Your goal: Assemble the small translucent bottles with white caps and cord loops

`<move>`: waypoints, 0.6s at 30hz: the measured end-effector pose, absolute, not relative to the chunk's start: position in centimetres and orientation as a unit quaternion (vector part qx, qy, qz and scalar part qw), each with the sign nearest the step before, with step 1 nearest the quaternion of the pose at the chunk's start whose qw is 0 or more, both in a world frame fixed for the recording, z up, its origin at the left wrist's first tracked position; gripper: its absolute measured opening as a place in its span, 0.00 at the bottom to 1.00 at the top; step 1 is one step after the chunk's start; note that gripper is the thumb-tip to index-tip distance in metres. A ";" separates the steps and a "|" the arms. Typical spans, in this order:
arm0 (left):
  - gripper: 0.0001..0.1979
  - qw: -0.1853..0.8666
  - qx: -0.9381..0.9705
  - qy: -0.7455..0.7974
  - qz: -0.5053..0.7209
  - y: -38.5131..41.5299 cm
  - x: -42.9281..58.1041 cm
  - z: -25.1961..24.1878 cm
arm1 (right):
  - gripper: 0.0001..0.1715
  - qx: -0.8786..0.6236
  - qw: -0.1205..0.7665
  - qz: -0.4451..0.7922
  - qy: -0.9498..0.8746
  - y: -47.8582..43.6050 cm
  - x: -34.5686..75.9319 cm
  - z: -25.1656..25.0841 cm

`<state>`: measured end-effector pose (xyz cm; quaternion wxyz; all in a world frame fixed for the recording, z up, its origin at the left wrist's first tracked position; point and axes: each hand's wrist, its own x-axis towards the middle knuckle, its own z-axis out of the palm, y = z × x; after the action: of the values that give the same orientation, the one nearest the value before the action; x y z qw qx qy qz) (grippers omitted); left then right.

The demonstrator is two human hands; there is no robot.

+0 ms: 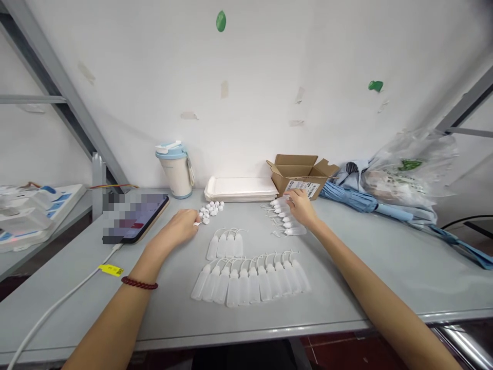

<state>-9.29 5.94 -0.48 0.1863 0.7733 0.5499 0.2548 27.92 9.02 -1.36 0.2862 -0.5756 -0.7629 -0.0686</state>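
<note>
White caps point(212, 207) and cloudy bottles point(243, 288) on a grey desk point(173, 311)

Two bare hands reach over the desk. The left hand point(182, 226) is down beside the small heap of caps, with its fingers next to the nearest ones. The right hand point(302, 206) is over the far end of the small bottles point(296, 231) that lie in a stack on the right, with their white tips facing left. The fingertips are tiny and partly hidden, so I cannot tell if either grip is apart, together or clamped on something.

Closer to the front edge, a long row of bottles lies side by side. Four more bottles point(230, 246) lie just behind the left part of that row. Thin white strings curl from their tops.

At the back, by the wall point(262, 67), stand a cream cup point(177, 174) with a blue lid, a flat white stack point(242, 189) and an open brown box point(296, 173). A phone point(148, 218) with a white cord point(67, 295) is on the left. A folded blue umbrella point(348, 199) and a see-through bag point(414, 167) are on the right. A dark red bracelet point(139, 283) goes around the left wrist.
</note>
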 end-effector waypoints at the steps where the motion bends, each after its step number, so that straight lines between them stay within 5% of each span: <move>1: 0.06 0.160 0.775 0.565 0.235 5.8 -9.1 -0.2 | 0.16 -0.572 0.292 -0.075 -0.763 8.6 27.4 -1.0; 5: 0.15 0.082 0.781 0.590 0.190 5.3 -7.7 1.0 | 0.13 -0.516 0.317 -0.036 -0.795 5.8 23.9 0.9; 10: 0.15 0.150 0.770 0.560 0.267 4.4 -5.9 1.7 | 0.14 -0.360 0.205 0.210 -0.886 1.5 19.3 2.3; 18: 0.14 0.245 0.744 0.509 0.355 3.5 -4.5 2.0 | 0.17 -0.322 0.103 0.230 -0.912 0.0 17.7 1.9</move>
<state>-4.45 3.45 1.95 0.2451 0.7444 0.5094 0.3554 17.70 0.01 1.87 0.1031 -0.3219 -0.9125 0.2305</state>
